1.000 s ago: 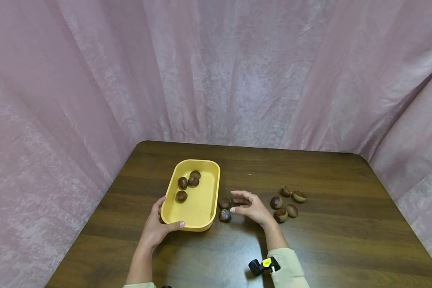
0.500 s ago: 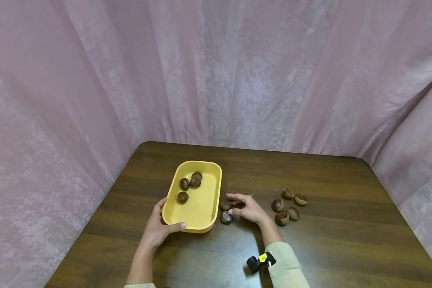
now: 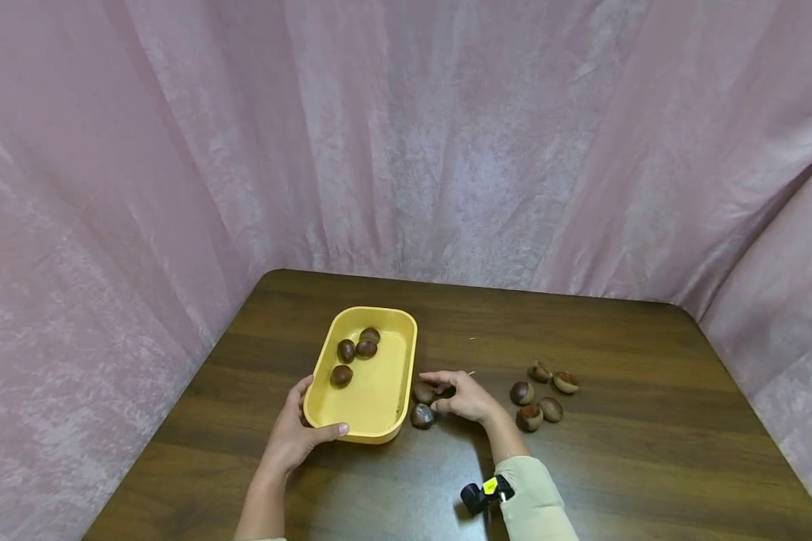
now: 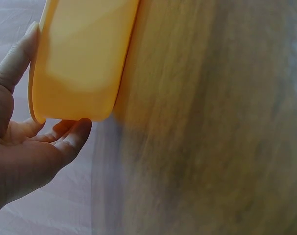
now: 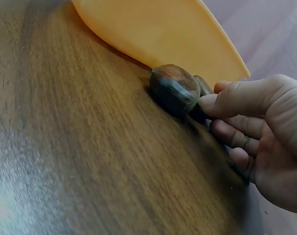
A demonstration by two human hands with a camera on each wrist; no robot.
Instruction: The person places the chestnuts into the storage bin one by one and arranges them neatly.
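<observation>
My left hand (image 3: 294,432) grips a yellow plastic tray (image 3: 372,409) at its near left corner, with the thumb over the near rim and the fingers on the outside. In the left wrist view the tray (image 4: 84,63) is tilted in the hand. Several brown chestnuts (image 3: 341,376) lie inside it. Beside its right wall, two chestnuts rest on the table: a shiny dark one (image 3: 422,415) nearer and a duller one (image 3: 423,391) behind. My right hand (image 3: 467,398) pinches the farther chestnut with curled index finger and thumb; the nearer one (image 5: 173,89) partly hides it in the right wrist view.
Several more chestnuts (image 3: 530,417) lie in a loose group on the wooden table (image 3: 622,451), right of my right hand. A small pale sliver (image 3: 472,338) lies behind the hand. Pink curtains (image 3: 446,150) hang round the table's back and sides.
The right hand has moved left to the two chestnuts beside the tray, and its index finger and thumb have closed about the farther one. The left hand keeps its grip on the tray.
</observation>
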